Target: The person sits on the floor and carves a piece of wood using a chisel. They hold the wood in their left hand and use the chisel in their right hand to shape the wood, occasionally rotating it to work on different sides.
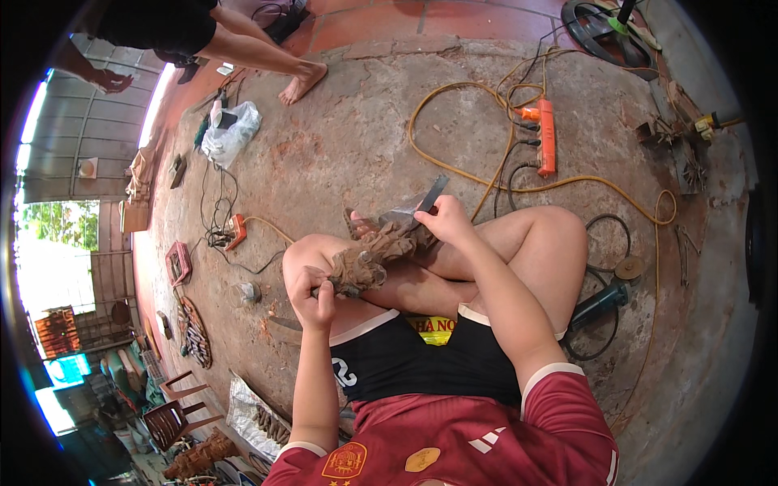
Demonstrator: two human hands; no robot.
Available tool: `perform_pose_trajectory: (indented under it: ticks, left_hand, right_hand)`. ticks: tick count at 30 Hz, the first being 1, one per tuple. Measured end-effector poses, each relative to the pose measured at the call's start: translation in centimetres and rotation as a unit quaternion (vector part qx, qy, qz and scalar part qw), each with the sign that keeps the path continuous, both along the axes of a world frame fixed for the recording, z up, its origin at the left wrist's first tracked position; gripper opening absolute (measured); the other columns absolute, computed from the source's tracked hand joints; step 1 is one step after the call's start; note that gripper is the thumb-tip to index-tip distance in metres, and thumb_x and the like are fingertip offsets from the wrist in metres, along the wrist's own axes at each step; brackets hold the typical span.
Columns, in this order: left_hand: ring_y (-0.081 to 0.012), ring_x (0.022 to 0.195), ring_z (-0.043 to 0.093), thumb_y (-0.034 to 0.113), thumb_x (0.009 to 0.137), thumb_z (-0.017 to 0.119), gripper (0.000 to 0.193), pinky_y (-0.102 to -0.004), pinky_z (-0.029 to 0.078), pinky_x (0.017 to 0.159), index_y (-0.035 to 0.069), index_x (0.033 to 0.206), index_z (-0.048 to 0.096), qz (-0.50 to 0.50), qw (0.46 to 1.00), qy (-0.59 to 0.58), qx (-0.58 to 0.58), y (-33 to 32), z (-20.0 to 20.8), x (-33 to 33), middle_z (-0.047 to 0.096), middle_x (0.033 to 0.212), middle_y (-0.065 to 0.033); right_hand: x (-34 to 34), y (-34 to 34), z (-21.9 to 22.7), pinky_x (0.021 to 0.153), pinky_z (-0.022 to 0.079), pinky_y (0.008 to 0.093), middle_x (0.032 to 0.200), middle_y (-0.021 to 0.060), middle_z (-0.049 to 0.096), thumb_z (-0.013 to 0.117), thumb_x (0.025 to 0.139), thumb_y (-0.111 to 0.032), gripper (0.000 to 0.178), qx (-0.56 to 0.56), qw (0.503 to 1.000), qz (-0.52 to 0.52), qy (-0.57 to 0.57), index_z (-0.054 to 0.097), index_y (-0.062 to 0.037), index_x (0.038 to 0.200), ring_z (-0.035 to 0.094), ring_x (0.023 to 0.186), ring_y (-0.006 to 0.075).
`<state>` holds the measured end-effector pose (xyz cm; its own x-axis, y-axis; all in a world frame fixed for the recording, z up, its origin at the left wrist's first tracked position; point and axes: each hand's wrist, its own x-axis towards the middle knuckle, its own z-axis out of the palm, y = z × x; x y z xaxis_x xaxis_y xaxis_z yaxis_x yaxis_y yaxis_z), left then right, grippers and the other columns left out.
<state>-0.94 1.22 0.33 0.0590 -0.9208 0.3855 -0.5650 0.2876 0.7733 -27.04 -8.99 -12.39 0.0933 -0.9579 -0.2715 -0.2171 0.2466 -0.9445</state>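
Observation:
A brown, knobbly carved wood piece (pixel 361 263) lies across my crossed legs. My left hand (pixel 312 298) is closed at its near left end, fingers bent against the wood; exactly what they pinch is partly hidden. My right hand (pixel 446 220) grips a flat dark grey strip (pixel 433 194), which sticks up past the fingers beside the carving's far right end. Next to the strip, a thin greyish sheet or blurred part of it shows over the wood; I cannot tell which.
An orange power strip (pixel 547 138) with a looping yellow cord lies ahead right. A dark green power tool (pixel 600 306) rests by my right knee. Ahead left are a plastic bag (pixel 232 134), tangled cables and another person's bare foot (pixel 305 83). Carved pieces (pixel 194 332) lie at left.

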Motion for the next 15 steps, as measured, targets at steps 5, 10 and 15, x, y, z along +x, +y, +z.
perform_pose_trajectory:
  ticks: [5,10,15]
  left_hand:
    - [-0.0230,0.068,0.058,-0.001,0.072,0.053,0.009,-0.0327,0.050,0.070,-0.003,0.066,0.047,0.004,1.000,-0.006,0.001,0.1,-0.2,0.3,0.057,0.069,-0.0141]
    - [-0.0225,0.067,0.057,-0.003,0.073,0.053,0.009,-0.0328,0.050,0.071,-0.002,0.066,0.047,0.016,1.000,0.002,-0.001,-0.1,-0.1,0.2,0.056,0.068,-0.0134]
    - [-0.0226,0.068,0.057,-0.003,0.073,0.053,0.009,-0.0328,0.050,0.070,-0.002,0.066,0.047,0.014,1.000,-0.002,0.005,-0.3,0.1,-0.1,0.056,0.068,-0.0129]
  right_hand:
    - [0.0,0.6,1.5,0.069,0.054,0.0378,0.080,0.0173,0.072,0.076,0.077,-0.022,0.022,-0.067,0.998,-0.010,0.015,0.075,-0.0047,0.091,0.071,0.074,0.0294]
    - [0.3,0.6,3.7,0.068,0.054,0.0378,0.081,0.0188,0.071,0.075,0.078,-0.021,0.020,-0.071,0.997,0.030,0.017,0.075,-0.0042,0.090,0.072,0.077,0.0306]
    - [0.3,0.4,1.4,0.065,0.054,0.0381,0.077,0.0183,0.071,0.075,0.078,-0.020,0.020,-0.089,0.996,-0.006,0.011,0.075,-0.0035,0.089,0.071,0.072,0.0317]
